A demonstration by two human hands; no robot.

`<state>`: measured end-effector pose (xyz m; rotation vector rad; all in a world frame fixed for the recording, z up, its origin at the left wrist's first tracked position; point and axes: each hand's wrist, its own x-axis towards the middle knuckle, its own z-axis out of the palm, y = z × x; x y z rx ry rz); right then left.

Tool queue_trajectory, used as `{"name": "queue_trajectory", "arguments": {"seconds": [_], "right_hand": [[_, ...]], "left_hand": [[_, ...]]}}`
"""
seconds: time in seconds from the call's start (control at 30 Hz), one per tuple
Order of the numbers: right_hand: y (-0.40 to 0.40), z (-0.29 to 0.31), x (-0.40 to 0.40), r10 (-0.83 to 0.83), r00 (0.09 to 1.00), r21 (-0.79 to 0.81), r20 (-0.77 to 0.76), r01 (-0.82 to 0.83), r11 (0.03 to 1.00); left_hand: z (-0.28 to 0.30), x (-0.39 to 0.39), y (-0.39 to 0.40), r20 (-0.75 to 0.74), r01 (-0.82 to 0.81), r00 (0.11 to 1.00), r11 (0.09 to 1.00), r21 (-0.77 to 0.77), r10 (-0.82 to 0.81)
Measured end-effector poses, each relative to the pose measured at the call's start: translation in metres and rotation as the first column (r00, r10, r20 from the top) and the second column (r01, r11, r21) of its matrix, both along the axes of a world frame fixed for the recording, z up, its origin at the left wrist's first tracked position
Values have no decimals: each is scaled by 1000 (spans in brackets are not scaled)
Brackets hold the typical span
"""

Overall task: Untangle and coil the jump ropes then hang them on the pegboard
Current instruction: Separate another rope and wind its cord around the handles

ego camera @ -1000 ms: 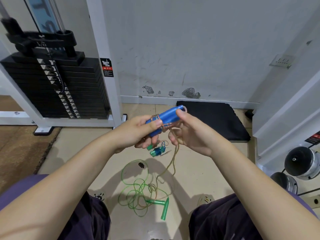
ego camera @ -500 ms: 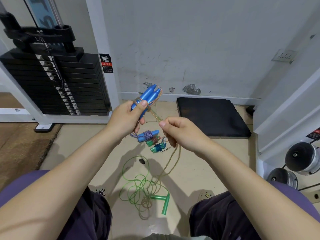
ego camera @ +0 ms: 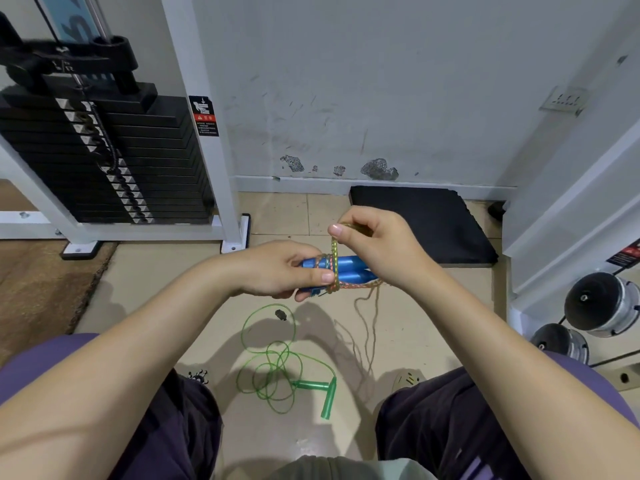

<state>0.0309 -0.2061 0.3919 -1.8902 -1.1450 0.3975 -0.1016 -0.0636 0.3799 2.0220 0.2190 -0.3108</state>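
The right hand (ego camera: 377,251) pinches the multicoloured braided cord (ego camera: 334,258) between thumb and curled forefinger, holding it taut above the blue handles (ego camera: 348,270). The left hand (ego camera: 282,271) grips the two blue handles side by side, fingers curled round them and thumb pressed on the wraps of cord that circle them. Slack cord trails from the handles to the floor (ego camera: 214,289) between the knees. The green jump rope (ego camera: 273,362) lies in loose tangled loops on the floor below the hands, its green handles (ego camera: 322,393) close together. A black weight stack (ego camera: 104,161) stands to the left; a black mat (ego camera: 422,223) lies against the wall (ego camera: 381,81).
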Motion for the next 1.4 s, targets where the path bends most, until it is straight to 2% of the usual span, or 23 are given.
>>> {"name": "queue_trajectory", "arguments": {"seconds": [0.17, 0.37, 0.47, 0.6, 0.7, 0.77, 0.97, 1.1, 1.17, 1.2, 1.27, 1.4], "right_hand": [[2, -10, 4, -34, 992, -111, -125, 20, 994], [2, -9, 2, 11, 976, -95, -216, -32, 995], [2, -8, 0, -1, 950, -76, -311, -23, 997], [1, -4, 1, 5, 902, -17, -431, -13, 1000], [2, -5, 2, 100, 753, 97, -650, -47, 994], [3, -7, 0, 160, 696, 137, -700, -90, 987], [7, -17, -14, 83, 836, -3, -542, -101, 995], [7, -16, -26, 70, 942, -109, -330, -111, 988], [8, -10, -31, 88, 972, -106, -218, -114, 988], [9, -7, -32, 98, 982, -90, -160, -113, 990], [8, 0, -29, 101, 994, -45, -41, -103, 994], [0, 11, -11, 47, 993, 13, 109, -49, 999]], "left_hand": [[-2, -2, -3, 32, -32, 999, 995, 99, 29], [-2, -5, 1, 58, -49, 997, 991, 125, 42], [-2, -6, 4, 102, -85, 992, 990, 111, 73], [0, -6, 9, 203, -194, 960, 981, -22, 195], [0, -4, 8, 243, -250, 923, 945, -211, 298], [-1, -1, 9, 256, -308, 889, 911, -275, 379], [-3, 3, 14, 298, -491, 754, 804, -336, 585], [-3, 3, 26, 304, -644, 587, 660, -387, 751], [-4, 3, 29, 304, -698, 562, 638, -324, 769], [-5, 4, 29, 307, -713, 574, 647, -270, 760], [-8, 5, 26, 294, -695, 651, 705, -140, 700], [-9, 3, 23, 139, -437, 894, 898, 48, 427]]}}
